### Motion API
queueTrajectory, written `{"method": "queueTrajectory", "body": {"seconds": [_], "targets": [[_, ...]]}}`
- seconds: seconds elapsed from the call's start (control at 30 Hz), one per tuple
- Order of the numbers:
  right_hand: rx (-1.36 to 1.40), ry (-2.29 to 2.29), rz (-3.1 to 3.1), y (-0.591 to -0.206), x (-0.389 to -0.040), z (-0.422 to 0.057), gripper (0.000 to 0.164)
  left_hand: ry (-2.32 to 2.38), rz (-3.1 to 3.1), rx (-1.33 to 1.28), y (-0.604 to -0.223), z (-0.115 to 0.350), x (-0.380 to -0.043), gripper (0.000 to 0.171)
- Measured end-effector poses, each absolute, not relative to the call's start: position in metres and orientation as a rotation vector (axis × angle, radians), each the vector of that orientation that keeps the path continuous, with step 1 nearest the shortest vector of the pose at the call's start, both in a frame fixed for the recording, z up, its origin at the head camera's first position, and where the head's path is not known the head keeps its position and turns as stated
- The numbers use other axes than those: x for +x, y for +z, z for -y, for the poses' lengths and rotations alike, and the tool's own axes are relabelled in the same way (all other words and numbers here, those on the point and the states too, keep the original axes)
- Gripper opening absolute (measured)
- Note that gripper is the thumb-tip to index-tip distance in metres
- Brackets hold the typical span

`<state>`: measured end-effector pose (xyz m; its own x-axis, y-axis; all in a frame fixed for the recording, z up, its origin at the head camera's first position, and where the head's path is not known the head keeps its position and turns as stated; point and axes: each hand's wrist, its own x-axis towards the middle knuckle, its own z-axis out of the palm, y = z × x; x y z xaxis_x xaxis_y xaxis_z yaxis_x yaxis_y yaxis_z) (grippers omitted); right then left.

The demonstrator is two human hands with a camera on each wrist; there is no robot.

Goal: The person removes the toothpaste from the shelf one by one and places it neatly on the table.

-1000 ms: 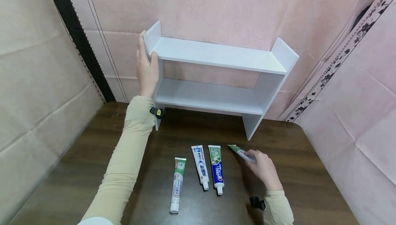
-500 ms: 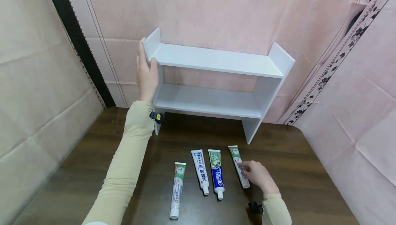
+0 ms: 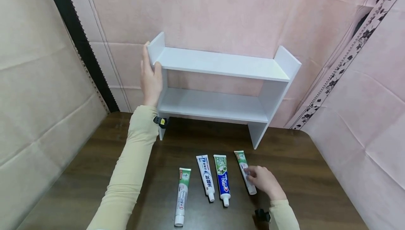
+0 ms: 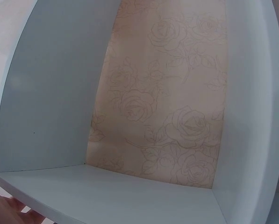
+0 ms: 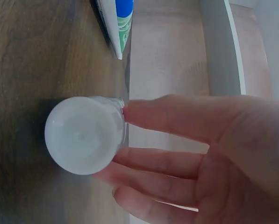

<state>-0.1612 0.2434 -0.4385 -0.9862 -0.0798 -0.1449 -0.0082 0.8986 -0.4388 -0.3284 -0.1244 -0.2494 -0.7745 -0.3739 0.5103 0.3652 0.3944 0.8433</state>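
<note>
My left hand [image 3: 151,80] grips the upper left side panel of a white two-tier shelf [image 3: 215,103]; the left wrist view shows the shelf's inner boards [image 4: 46,88] and fingers at its edge. At the right, my right hand [image 3: 265,180] holds a green-and-white toothpaste tube [image 3: 241,158] lying on the table. In the right wrist view its white cap [image 5: 81,135] faces the camera, with thumb and fingers at the tube's sides. Left of it lie a blue-and-green toothpaste tube [image 3: 223,179], a white-and-blue toothpaste tube [image 3: 206,177] and another green-and-white toothpaste tube [image 3: 182,196].
The shelf stands at the back of a dark brown wooden table [image 3: 303,187]. Behind it hangs a pink cloth backdrop [image 3: 221,8]. Cloth walls [image 3: 41,100] enclose the table on both sides.
The tube in my right hand has gone from tilted to lying on the table, its cap end now showing. My left hand keeps its place on the shelf. The head view has shifted slightly.
</note>
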Motion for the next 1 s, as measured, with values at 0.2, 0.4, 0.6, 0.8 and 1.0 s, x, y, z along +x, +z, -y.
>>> {"method": "queueTrajectory", "body": {"seconds": [0.2,0.4,0.6,0.8,1.0], "targets": [[-0.126,-0.672,-2.929,-0.441,-0.162,-0.239,0.031,-1.432,1.991,0.006,-0.246,0.126,-0.328,0.059],[-0.144,-0.644,-2.928,-0.442,-0.162,-0.24,0.04,-1.441,1.985,-0.006,-0.245,0.125,-0.327,0.059],[-0.155,-0.66,-2.923,-0.443,-0.16,-0.241,0.039,-1.435,1.987,-0.022,-0.245,0.124,-0.329,0.059],[-0.166,-0.63,-2.93,-0.44,-0.161,-0.241,0.04,-1.442,1.985,-0.022,-0.242,0.124,-0.329,0.059],[-0.155,-0.566,-2.93,-0.439,-0.161,-0.242,0.046,-1.498,2.009,-0.082,-0.245,0.125,-0.312,0.064]]}}
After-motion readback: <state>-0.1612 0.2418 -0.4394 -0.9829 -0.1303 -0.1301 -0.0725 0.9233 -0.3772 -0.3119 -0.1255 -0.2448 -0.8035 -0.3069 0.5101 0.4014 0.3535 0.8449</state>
